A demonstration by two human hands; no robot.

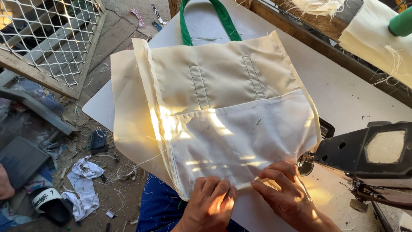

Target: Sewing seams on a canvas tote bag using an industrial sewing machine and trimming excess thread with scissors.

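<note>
Your left hand [210, 203] lies knuckles up on the near edge of the cream cloth bag [223, 111], fingers curled together and pinching the hem against the white table [343, 94]. Your right hand [285, 191] sits just beside it, fingertips pressed down on the same folded edge, thumb and forefinger closed on the fabric close to where your left fingers meet it. The two hands nearly touch at the fold.

The bag is spread flat across the table, its green handle [223, 19] looping away from you at the far side. Two stitched vertical strips run down its upper panel, and a paler, thinner panel covers the lower half nearest your hands. Patches of sunlight fall across the cloth, so the exact line of the hem under your fingers is hard to make out; it seems to be turned over once.

Just to the right of your right hand stands the dark head of the sewing machine [365, 150], close to the bag's right corner. Below the table edge on the left, white rags [83, 184] lie on the littered floor.
</note>
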